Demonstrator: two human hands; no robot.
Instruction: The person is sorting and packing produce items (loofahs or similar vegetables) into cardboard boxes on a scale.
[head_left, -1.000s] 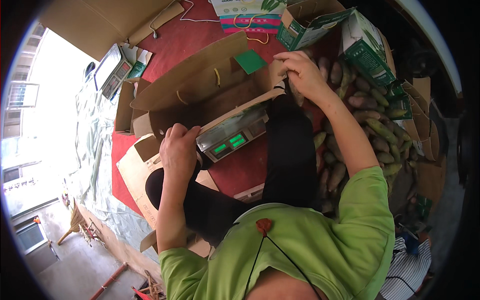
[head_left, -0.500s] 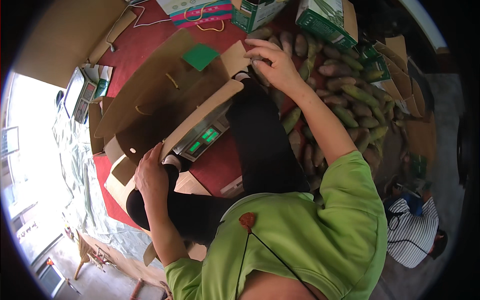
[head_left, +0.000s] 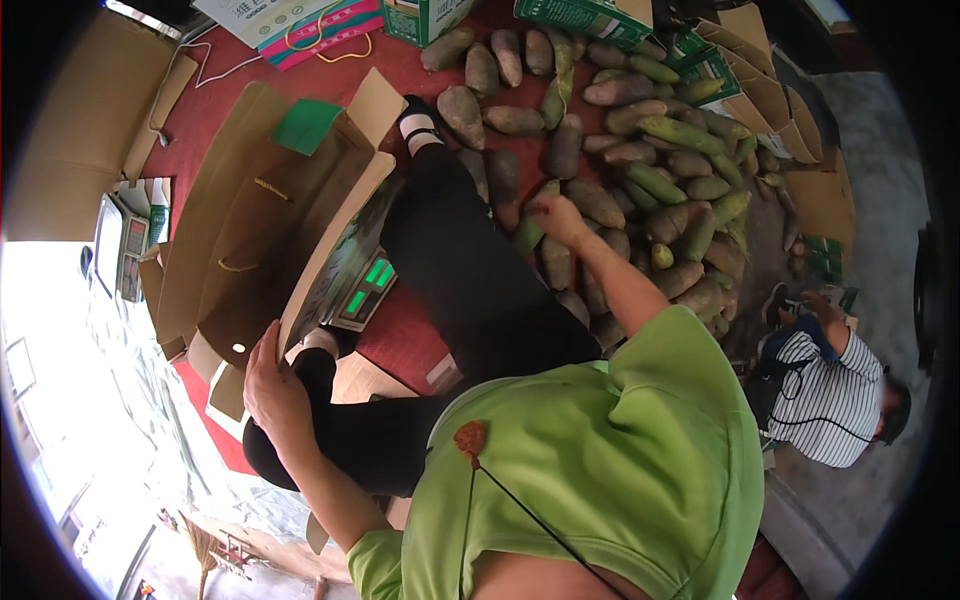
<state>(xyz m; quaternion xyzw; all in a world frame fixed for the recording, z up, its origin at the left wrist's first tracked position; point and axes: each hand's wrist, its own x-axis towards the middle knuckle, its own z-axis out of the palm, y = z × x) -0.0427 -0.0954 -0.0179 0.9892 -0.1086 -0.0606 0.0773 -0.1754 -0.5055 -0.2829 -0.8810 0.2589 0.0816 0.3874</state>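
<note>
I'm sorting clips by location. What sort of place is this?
Probably somewhere produce is weighed and packed, perhaps for sale: there is a heap of vegetables, a large open carton and a scale with a lit green display.

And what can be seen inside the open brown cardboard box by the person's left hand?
Inside the box, two short yellowish cord pieces show on the far wall. The near wall blocks the view lower down, so anything lying there cannot be seen.
</note>
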